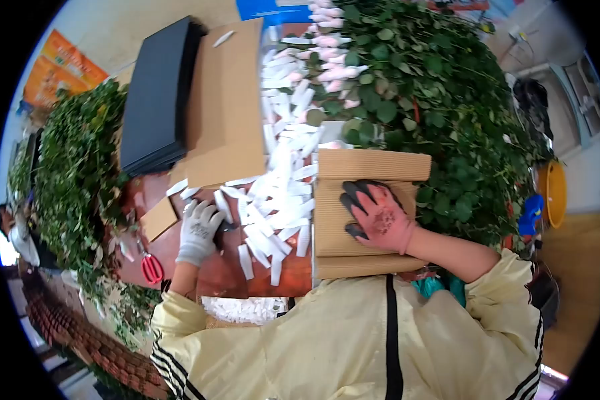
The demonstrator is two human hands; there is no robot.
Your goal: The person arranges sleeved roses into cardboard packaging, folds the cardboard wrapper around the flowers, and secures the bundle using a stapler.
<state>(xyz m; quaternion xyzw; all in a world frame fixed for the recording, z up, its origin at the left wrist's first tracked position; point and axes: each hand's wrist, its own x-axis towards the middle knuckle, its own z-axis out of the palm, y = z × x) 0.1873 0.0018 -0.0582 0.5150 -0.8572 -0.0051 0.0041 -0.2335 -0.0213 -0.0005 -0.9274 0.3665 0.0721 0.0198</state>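
Observation:
My right hand (379, 217), in a pink glove with dark fingertips, rests with fingers spread on a sheet of brown corrugated cardboard (337, 239). The sheet has folded bands at its far and near ends. My left hand (201, 228), in a white-grey glove, lies on the reddish-brown table with fingers extended and slightly apart. Close to its fingertips are loose white sleeve-like strips (222, 205). A small dark object (227, 227) shows beside that hand, its kind unclear. White strips (290, 167) are heaped between my two hands.
Black sheets (159, 97) are stacked on flat brown cardboard (227, 113) at the far left. Red-handled scissors (152, 268) lie left of my left hand. Leafy stems (440, 100) with pale wrapped heads (333, 57) fill the right; more greenery (73, 173) is at left.

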